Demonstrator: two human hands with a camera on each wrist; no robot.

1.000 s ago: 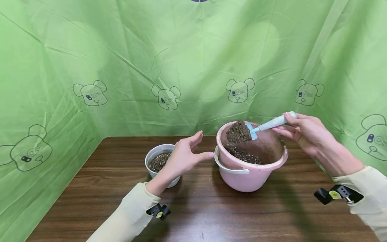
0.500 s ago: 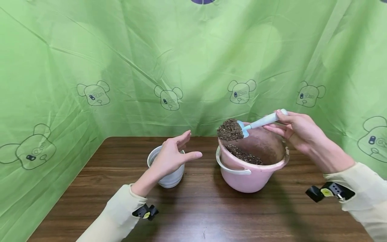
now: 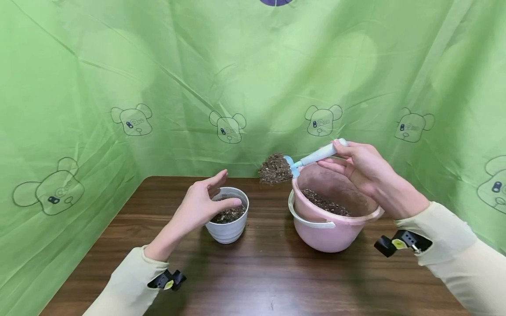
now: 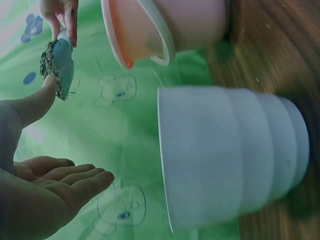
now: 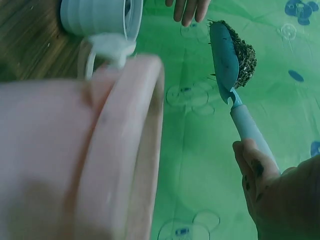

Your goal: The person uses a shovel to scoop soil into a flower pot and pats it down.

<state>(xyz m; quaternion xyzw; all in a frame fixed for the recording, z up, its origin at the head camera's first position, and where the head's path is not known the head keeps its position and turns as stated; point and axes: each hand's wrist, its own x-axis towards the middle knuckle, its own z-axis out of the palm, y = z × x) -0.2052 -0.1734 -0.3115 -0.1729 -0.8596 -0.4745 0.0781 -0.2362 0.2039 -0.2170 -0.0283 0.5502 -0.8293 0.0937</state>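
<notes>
In my right hand (image 3: pixel 365 169) I grip the pale handle of a light blue hand trowel (image 3: pixel 318 155), its blade heaped with dark soil (image 3: pixel 275 169). The trowel is above the left rim of a pink bucket (image 3: pixel 324 237), which has more soil inside. My left hand (image 3: pixel 197 204) hovers at the near left of a white flower pot (image 3: pixel 227 231), fingers extended and thumb apart, holding nothing. Soil lies inside the pot, partly hidden by that hand. In the left wrist view, a gap separates the left hand (image 4: pixel 55 185) from the pot (image 4: pixel 225 155).
Both containers stand on a brown wooden table (image 3: pixel 253 272). A green cloth (image 3: pixel 257 79) printed with bear heads rises behind and at the sides. The bucket's white carrying handle (image 3: pixel 312 224) hangs down at its front left.
My right hand has carried the loaded trowel leftward from over the bucket to beyond its left rim. My left hand has drawn left, uncovering more of the flower pot.
</notes>
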